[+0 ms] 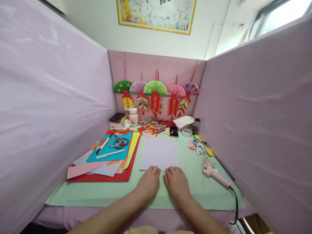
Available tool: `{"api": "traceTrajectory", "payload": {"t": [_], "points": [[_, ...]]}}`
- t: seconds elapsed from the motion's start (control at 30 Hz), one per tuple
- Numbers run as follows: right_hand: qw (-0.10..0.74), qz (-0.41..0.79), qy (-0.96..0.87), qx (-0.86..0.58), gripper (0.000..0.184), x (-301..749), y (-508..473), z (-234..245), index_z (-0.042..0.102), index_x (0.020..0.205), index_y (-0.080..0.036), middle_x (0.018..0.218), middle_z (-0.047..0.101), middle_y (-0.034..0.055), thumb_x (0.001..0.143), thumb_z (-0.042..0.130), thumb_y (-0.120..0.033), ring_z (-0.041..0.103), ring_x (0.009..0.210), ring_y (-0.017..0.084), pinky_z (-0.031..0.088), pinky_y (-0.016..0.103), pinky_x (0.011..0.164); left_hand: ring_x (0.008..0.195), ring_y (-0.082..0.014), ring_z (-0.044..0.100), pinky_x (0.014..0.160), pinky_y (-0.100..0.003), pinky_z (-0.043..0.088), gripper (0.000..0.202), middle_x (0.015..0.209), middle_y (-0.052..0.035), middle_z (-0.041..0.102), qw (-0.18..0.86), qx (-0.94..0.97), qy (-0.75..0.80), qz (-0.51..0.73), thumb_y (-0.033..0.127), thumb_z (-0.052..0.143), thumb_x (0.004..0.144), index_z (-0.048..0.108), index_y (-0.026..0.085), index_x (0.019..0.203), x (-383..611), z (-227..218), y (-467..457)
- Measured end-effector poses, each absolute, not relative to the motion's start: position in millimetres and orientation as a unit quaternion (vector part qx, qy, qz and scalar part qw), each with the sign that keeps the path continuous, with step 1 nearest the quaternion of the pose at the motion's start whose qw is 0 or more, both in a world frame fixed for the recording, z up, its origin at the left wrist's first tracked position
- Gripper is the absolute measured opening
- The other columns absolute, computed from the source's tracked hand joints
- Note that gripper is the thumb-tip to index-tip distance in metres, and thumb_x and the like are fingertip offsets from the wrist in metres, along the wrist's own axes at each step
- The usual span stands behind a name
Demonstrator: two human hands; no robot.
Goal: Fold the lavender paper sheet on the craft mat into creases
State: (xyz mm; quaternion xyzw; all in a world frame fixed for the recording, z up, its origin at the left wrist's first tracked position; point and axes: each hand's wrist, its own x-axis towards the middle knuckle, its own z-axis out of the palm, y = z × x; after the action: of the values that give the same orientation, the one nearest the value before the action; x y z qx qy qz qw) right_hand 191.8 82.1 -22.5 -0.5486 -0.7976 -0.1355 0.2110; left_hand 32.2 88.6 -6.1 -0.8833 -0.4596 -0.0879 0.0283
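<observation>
A pale lavender sheet of paper point(160, 152) lies flat in the middle of the green table cover. At its near edge, my left hand point(149, 180) has its fingers curled down and closed on the paper's left part. Just beside it, my right hand point(176, 182) is closed in the same way on the right part of that edge. A narrow gap separates the two hands. The fingertips and thumbs are mostly hidden under the knuckles, so any fold beneath them cannot be made out.
Stacked coloured paper point(133, 172) lies left, topped by pens and scissors point(122, 143). A pink glue gun point(215, 174) with a black cord rests right, near paper scraps point(198, 146). Behind are a phone point(174, 131), tape roll point(187, 132), jar point(133, 117) and hanging paper fans point(155, 87).
</observation>
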Motion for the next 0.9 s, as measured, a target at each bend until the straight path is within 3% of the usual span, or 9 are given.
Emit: {"api": "traceTrajectory", "payload": {"t": [0.23,0.47,0.9], "points": [[0.220,-0.130,-0.809,-0.530,0.016,197.4,81.8,-21.2,0.063,0.100,-0.021,0.089,0.061,0.0028,0.091,0.050,-0.017,0.054,0.087,0.017,0.035,0.034,0.090,0.103,-0.0231,0.049,0.092,-0.037,0.044,0.035,0.108,-0.0099,0.056,0.002,-0.870,-0.484,-0.092,0.013,0.032,0.091,0.055,0.014,0.118,28.6,-2.5,86.1],[0.256,-0.131,-0.775,-0.563,0.018,200.1,78.2,-28.8,0.064,0.099,-0.019,0.091,0.063,0.0042,0.090,0.049,-0.017,0.054,0.091,0.019,0.031,0.038,0.100,0.105,-0.0253,0.048,0.096,-0.042,0.042,0.032,0.107,-0.0115,0.058,0.021,-0.855,-0.506,-0.111,0.015,0.036,0.090,0.056,0.012,0.116,25.7,-3.8,80.2],[0.226,-0.129,-0.791,-0.553,0.023,209.6,75.7,-22.6,0.063,0.107,-0.020,0.093,0.063,0.0043,0.091,0.047,-0.014,0.055,0.090,0.018,0.033,0.035,0.098,0.104,-0.0260,0.050,0.093,-0.042,0.043,0.034,0.106,-0.0117,0.060,0.045,-0.841,-0.529,-0.107,0.018,0.037,0.090,0.057,0.012,0.117,22.7,-4.6,77.3]]}}
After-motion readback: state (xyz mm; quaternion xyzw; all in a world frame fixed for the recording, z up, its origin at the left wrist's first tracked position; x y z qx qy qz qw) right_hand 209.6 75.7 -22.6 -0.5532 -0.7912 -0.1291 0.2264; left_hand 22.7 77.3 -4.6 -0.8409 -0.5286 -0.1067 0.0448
